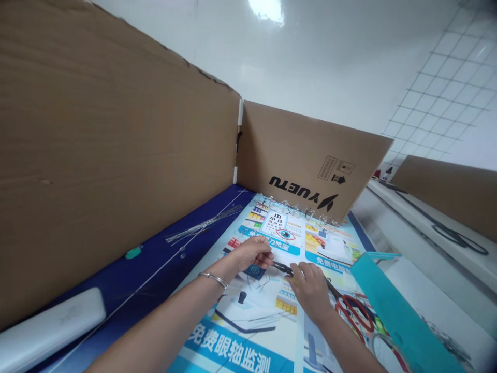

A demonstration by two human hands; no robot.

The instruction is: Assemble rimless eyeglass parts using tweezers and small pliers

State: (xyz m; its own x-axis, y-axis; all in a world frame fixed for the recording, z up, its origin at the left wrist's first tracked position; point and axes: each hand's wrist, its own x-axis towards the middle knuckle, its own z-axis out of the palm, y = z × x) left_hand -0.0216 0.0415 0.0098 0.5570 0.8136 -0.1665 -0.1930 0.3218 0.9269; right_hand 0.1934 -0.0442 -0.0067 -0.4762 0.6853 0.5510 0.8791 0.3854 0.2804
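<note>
My left hand [257, 252], with a silver bangle on its wrist, is closed in a pinch near the middle of the printed sheet; what it pinches is too small to make out. Just to its right, my right hand [308, 287] grips dark-jawed pliers [282, 268], whose tips point left and reach the left fingertips. Thin wire loops [258, 282] show below the left hand. Red-handled scissors [355, 311] lie to the right of my right hand, their blades partly hidden by it.
Cardboard panels [310, 155] stand behind and on the left. Straight wires [204, 224] lie on the blue surface. Small wire pieces [306, 210] line the back panel. A teal-edged box [404, 316] holds wire pieces at right. A white object [54, 331] and a roll of tape [388, 352] are in front.
</note>
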